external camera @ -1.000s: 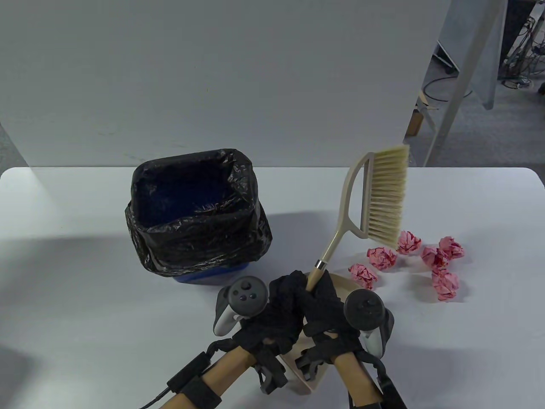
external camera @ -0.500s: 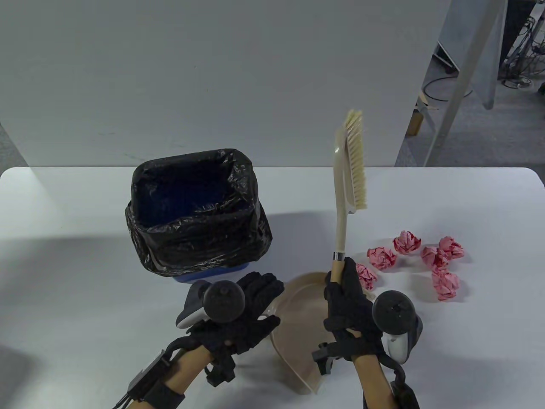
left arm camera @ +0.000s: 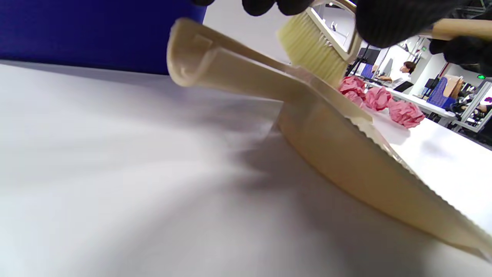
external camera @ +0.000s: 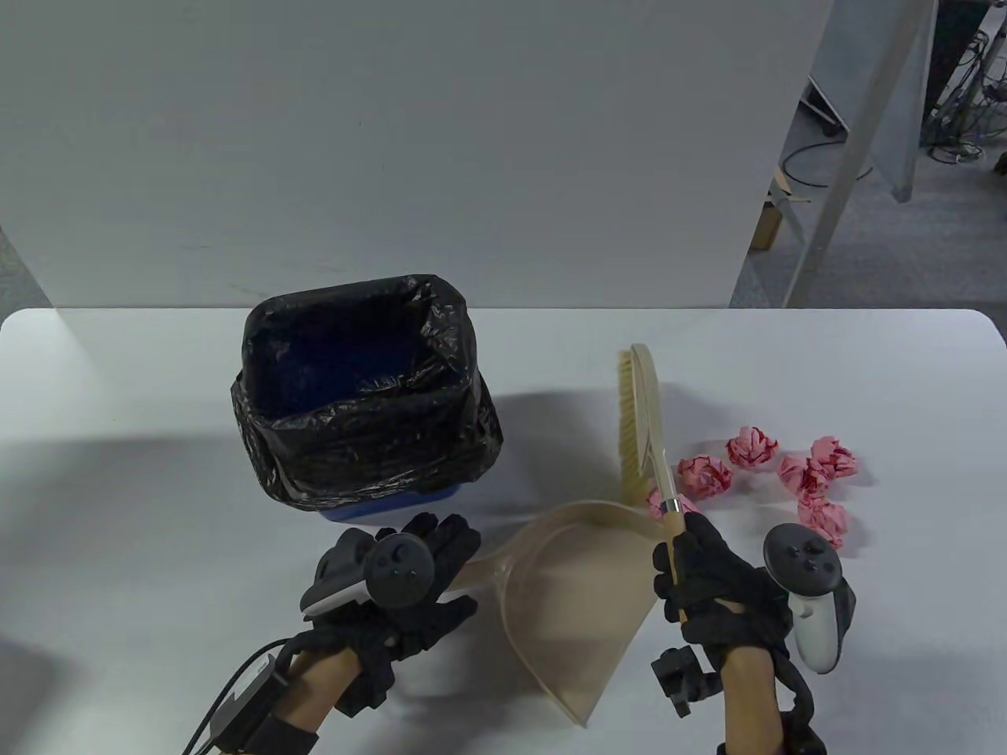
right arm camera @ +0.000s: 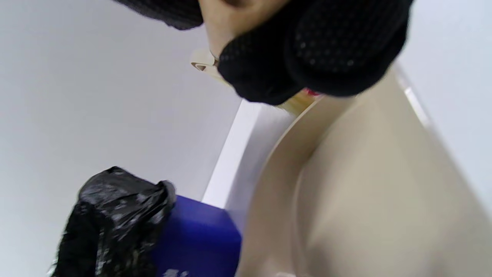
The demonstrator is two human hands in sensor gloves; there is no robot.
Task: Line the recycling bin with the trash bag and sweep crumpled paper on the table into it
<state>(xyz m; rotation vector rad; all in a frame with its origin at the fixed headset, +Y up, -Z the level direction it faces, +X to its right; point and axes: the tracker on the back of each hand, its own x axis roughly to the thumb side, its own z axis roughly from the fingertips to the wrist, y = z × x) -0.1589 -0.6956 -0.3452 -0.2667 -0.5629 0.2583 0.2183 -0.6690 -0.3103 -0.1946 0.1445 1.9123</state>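
Note:
The blue recycling bin (external camera: 393,505) stands left of centre, lined with a black trash bag (external camera: 354,393). Several pink crumpled paper balls (external camera: 802,476) lie to the right. My right hand (external camera: 680,566) grips the wooden end of the beige brush (external camera: 641,425); the brush head lies low, just left of the paper, bristles facing left. The beige dustpan (external camera: 582,590) lies between my hands, its handle (left arm camera: 215,61) pointing at my left hand (external camera: 429,570). That hand's fingers reach over the handle, fairly straight, not curled round it. In the right wrist view, gloved fingers (right arm camera: 315,46) hang over the dustpan (right arm camera: 365,192).
A white wall panel rises behind the table (external camera: 118,511). The table's rounded back right corner (external camera: 983,322) lies beyond the paper. A person sits far off in the left wrist view's background (left arm camera: 403,71).
My left hand let go of the brush and moved left to the dustpan handle. My right hand moved right and swung the brush down from upright, bristles now facing left. The dustpan has turned.

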